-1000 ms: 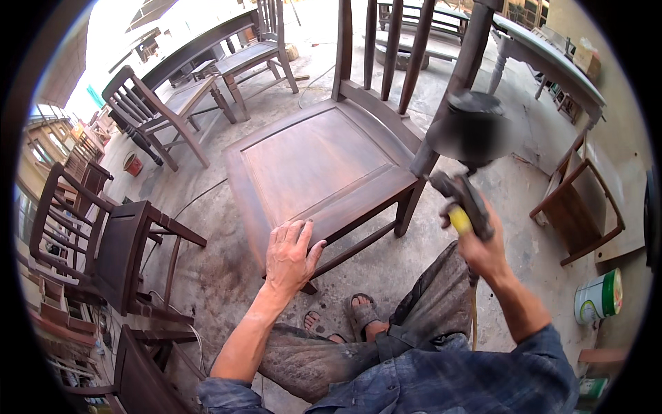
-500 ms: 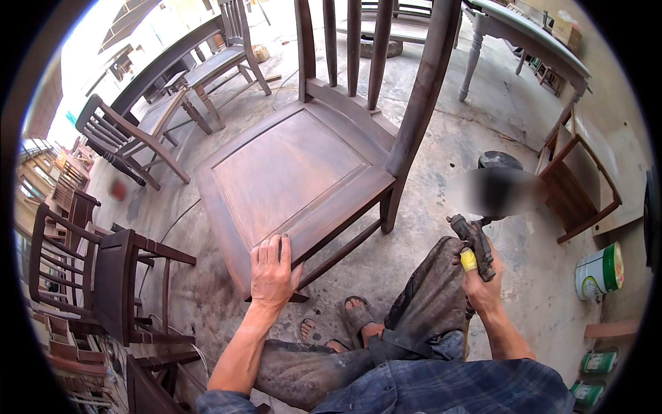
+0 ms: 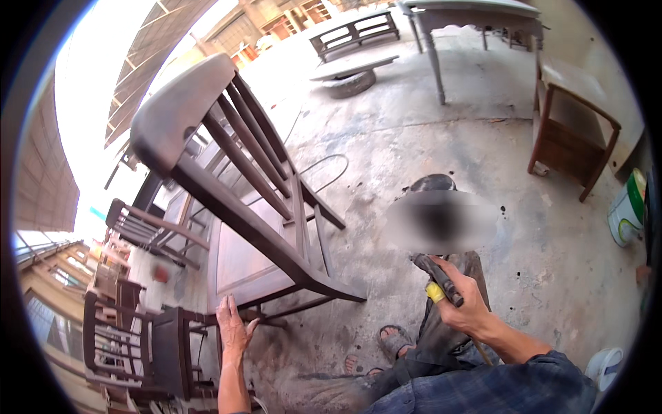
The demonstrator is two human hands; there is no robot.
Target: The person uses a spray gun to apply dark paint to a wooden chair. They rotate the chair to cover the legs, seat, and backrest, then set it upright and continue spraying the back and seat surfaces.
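A dark brown wooden chair (image 3: 255, 241) with a slatted back stands at my left, its back now toward the upper left and its panelled seat below. My left hand (image 3: 234, 324) is at the seat's near corner, fingers stretched and thumb apart; whether it touches the wood I cannot tell. In my right hand (image 3: 463, 300) is a dark spray gun (image 3: 436, 270), fingers wrapped round its grip, with a yellow piece (image 3: 434, 291) beside the fingers. Just beyond the gun, a blurred patch hides part of a dark round container (image 3: 433, 183).
More brown chairs (image 3: 134, 345) stand at the left. A grey table (image 3: 476, 10) and a wooden armchair-like frame (image 3: 572, 131) are at the upper right. White-and-green buckets (image 3: 626, 210) line the right side. A hose (image 3: 334, 157) loops on the concrete floor behind the chair.
The chair has turned, its back swinging to the left and nearer me. My left hand has loosened at the seat edge, fingers straighter. The view has shifted; the spray gun stays in my right hand.
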